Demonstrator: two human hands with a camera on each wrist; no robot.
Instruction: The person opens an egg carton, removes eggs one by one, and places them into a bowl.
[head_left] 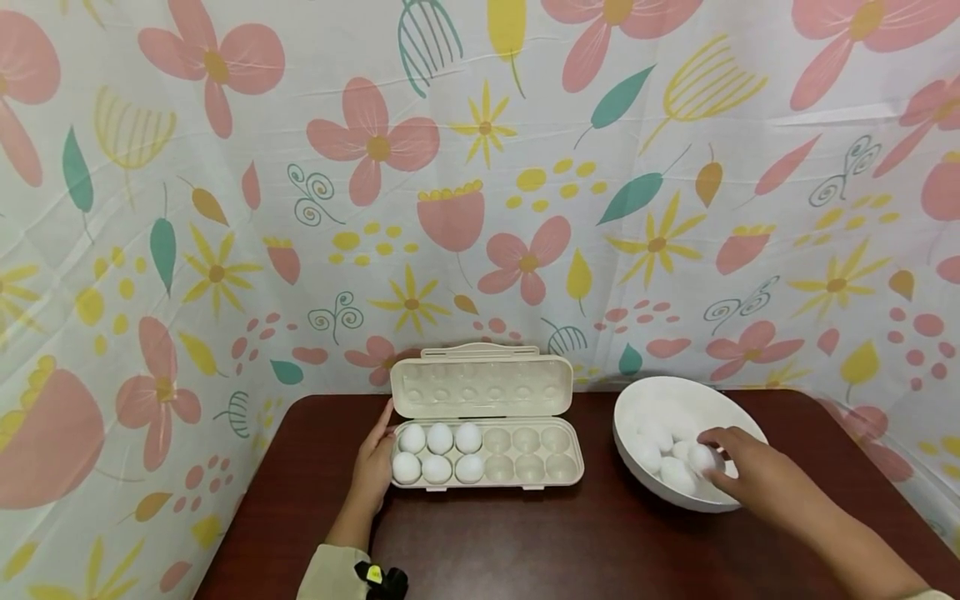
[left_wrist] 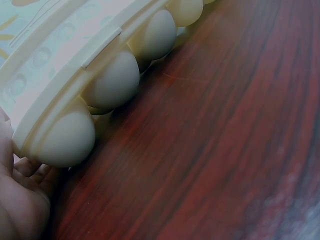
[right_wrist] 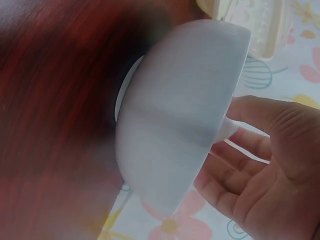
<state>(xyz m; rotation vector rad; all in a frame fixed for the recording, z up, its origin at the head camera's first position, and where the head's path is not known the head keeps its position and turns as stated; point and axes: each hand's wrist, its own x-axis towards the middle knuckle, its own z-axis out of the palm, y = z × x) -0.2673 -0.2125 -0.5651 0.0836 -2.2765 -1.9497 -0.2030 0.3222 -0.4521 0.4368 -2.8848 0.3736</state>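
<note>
A cream egg carton [head_left: 487, 481] lies with its lid [head_left: 480, 408] raised. Several white eggs [head_left: 439, 438] fill its left half, while bare cups [head_left: 528, 467] show in the right half. My left hand [head_left: 371, 467] touches the carton's left end with extended fingers; in the left wrist view, that hand [left_wrist: 22, 200] is beside the carton's rounded underside. To the right stands a white bowl [head_left: 637, 417] with several eggs [head_left: 677, 477] inside. At its right side, my right hand [head_left: 750, 471] pinches an egg [head_left: 702, 459] between thumb and fingers. The bowl wall mostly hides that egg in the right wrist view.
The dark reddish-brown table [head_left: 510, 550] carries the carton and bowl near its back edge. Behind them hangs a flower-printed cloth [head_left: 480, 167], close to the raised lid. Bare tabletop separates the carton from the bowl.
</note>
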